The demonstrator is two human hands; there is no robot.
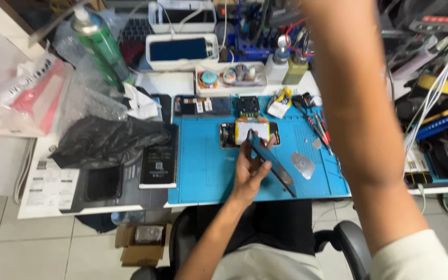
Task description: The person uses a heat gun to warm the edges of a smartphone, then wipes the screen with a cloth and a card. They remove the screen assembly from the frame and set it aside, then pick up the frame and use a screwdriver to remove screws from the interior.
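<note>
My left hand (pixel 249 168) grips a dark flat phone screen panel (pixel 270 162), tilted on edge above the blue work mat (pixel 203 171). Just beyond it on the mat lies an opened phone body (pixel 234 132) with a pale battery showing. My right arm (pixel 359 114) stretches up and away toward the back of the bench. Its hand is out of the picture at the top edge.
A clear plectrum-shaped pry tool (pixel 303 165) and red-handled tools (pixel 320 129) lie on the mat's right side. A dark flat box (pixel 159 158), black plastic wrap (pixel 105 137) and a green spray can (pixel 102 44) sit left. Cables and tape rolls crowd the right. A chair armrest (pixel 348 241) is below.
</note>
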